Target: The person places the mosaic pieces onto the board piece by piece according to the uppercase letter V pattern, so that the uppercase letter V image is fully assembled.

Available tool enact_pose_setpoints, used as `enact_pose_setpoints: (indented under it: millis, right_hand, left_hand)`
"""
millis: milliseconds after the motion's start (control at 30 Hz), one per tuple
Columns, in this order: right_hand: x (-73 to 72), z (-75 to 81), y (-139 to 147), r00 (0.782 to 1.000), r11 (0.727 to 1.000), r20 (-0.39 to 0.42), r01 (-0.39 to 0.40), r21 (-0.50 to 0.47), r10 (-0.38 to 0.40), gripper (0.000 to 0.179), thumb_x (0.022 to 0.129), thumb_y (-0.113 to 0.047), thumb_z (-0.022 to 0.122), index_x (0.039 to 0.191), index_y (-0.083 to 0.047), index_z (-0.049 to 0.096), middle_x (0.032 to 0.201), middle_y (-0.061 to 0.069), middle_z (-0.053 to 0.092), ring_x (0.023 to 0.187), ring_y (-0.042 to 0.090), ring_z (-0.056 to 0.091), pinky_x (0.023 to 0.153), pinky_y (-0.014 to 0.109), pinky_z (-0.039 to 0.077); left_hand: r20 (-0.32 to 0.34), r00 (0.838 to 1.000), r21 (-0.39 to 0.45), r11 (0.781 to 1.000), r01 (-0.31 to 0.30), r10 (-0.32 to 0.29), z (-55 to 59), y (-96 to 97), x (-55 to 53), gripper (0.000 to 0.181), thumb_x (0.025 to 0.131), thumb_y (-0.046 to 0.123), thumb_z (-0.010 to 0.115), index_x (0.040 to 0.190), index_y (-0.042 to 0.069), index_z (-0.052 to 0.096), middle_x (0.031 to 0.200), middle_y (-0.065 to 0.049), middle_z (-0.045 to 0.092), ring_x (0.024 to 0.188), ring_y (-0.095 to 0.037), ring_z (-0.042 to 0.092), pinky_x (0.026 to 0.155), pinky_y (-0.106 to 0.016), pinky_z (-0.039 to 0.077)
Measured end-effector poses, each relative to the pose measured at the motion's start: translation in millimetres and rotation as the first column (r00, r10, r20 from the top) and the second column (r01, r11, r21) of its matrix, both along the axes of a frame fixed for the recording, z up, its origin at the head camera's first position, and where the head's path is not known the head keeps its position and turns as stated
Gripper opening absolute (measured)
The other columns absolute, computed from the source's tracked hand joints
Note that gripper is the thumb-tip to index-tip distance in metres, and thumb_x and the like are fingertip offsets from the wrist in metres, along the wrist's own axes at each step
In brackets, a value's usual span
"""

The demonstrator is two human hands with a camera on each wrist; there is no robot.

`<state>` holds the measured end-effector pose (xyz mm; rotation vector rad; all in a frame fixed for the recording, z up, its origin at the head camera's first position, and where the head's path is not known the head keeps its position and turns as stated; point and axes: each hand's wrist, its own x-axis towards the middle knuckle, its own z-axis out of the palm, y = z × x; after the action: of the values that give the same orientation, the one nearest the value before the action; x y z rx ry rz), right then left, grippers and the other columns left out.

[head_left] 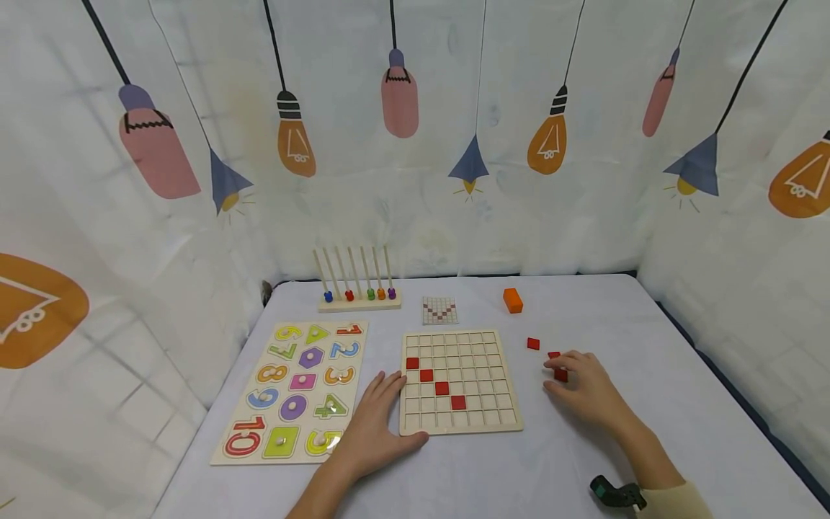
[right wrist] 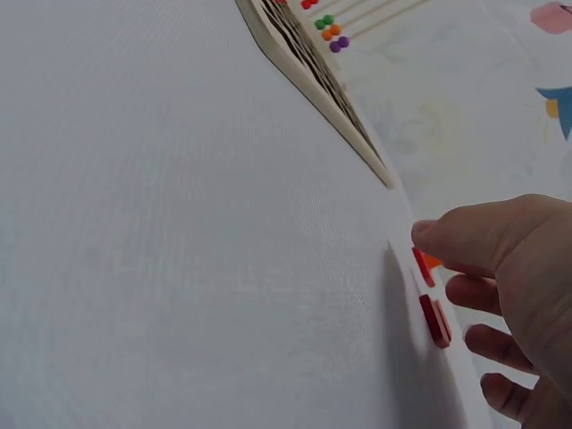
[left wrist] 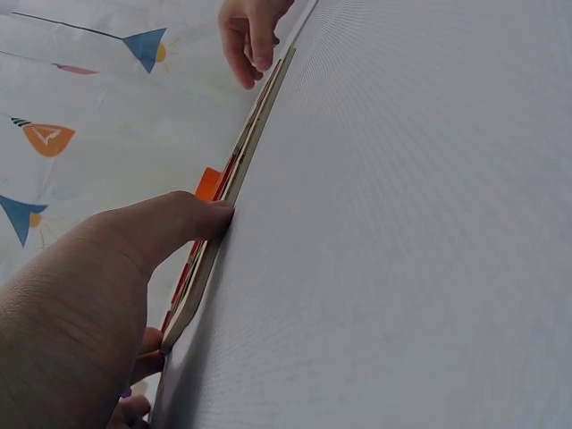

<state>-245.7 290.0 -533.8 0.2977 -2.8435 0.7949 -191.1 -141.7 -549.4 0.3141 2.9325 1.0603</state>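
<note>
A square wooden grid board (head_left: 483, 360) lies on the table with several red square tiles (head_left: 442, 388) in a diagonal line of its cells. My left hand (head_left: 369, 425) touches the board's left side with extended fingers; its thumb rests against the near edge, also seen on the board's edge (left wrist: 210, 237) in the left wrist view. My right hand (head_left: 586, 386) hovers right of the board over loose red tiles (head_left: 560, 375), thumb and fingers apart. In the right wrist view, loose red tiles (right wrist: 434, 322) lie beside its fingers, none visibly pinched. Another red tile (head_left: 533, 344) lies farther off.
A number and shape puzzle board (head_left: 301, 393) lies at the left. Behind stand a peg rack with coloured beads (head_left: 359, 304), a small pattern card (head_left: 439, 311) and an orange block (head_left: 513, 300). A black device (head_left: 616, 494) sits near my right sleeve.
</note>
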Motion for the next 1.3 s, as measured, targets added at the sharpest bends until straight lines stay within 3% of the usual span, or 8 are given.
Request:
enact_pose_setpoints:
  millis: [433, 700, 1300]
  right_hand:
    - [4.5, -5.6, 14.6, 0.999, 1.0, -0.029, 0.017, -0.026, -0.018, 0.031, 0.093, -0.019, 0.09, 0.123, -0.015, 0.082, 0.125, 0.007, 0.074, 0.113, 0.026, 0.056, 0.089, 0.042, 0.059]
    - [3.5, -6.5, 18.2, 0.996, 0.996, 0.022, 0.085, -0.024, -0.085, 0.034, 0.096, -0.022, 0.087, 0.128, -0.012, 0.081, 0.133, 0.015, 0.066, 0.119, 0.035, 0.059, 0.095, 0.053, 0.066]
    - [4.5, -7.3, 20.0, 0.995, 0.994, 0.017, 0.102, -0.028, -0.101, 0.023, 0.097, -0.025, 0.088, 0.117, -0.015, 0.084, 0.123, 0.007, 0.074, 0.109, 0.024, 0.059, 0.084, 0.031, 0.057]
  left_hand:
    - [0.003, 1.0, 0.002, 1.0, 0.005, -0.005, -0.5, 0.6, -0.1, 0.115, 0.076, 0.075, 0.089, 0.17, 0.023, 0.048, 0.179, 0.008, 0.04, 0.174, -0.032, 0.02, 0.136, -0.065, 0.031]
    - [-0.001, 1.0, 0.003, 1.0, 0.006, -0.006, 1.1, 0.9, 0.2, 0.114, 0.076, 0.074, 0.089, 0.17, 0.024, 0.047, 0.179, 0.008, 0.041, 0.174, -0.031, 0.02, 0.137, -0.065, 0.03]
    - [-0.004, 1.0, -0.009, 1.0, 0.0, -0.001, 0.9, 0.8, -0.2, 0.114, 0.076, 0.075, 0.089, 0.169, 0.023, 0.048, 0.178, 0.009, 0.041, 0.174, -0.031, 0.021, 0.136, -0.065, 0.033]
